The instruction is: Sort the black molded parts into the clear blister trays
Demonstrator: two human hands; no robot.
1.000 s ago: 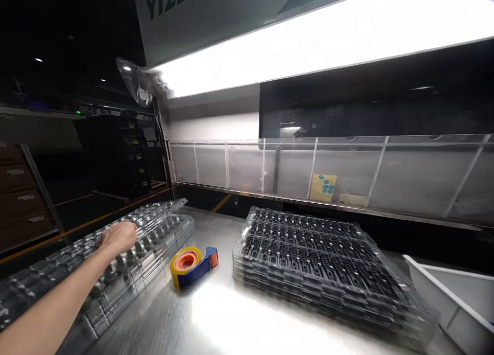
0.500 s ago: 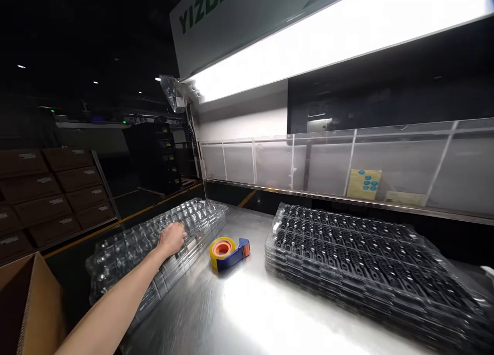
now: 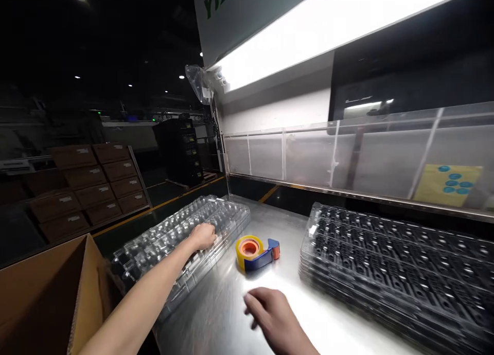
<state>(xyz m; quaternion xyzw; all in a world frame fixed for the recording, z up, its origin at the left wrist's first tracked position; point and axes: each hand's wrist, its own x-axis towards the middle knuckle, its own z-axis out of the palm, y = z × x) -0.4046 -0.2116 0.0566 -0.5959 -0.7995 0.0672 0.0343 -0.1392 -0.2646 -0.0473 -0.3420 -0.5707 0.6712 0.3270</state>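
Left hand [image 3: 203, 236] flat on clear trays [image 3: 181, 231], right hand [image 3: 272, 314] over steel table [image 3: 231, 314] near tape dispenser [image 3: 257, 252].

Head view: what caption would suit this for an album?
Left hand rests on clear trays; right hand hovers near tape dispenser.

Light source: overexposed strip lamp [image 3: 328, 25] overhead, far right.
Glare: bright patch on near steel table [image 3: 231, 314].
Surroundings: dark hall at left.
Blur: right hand [image 3: 276, 319], near right trays [image 3: 405, 272].
Distortion: edges bowed.
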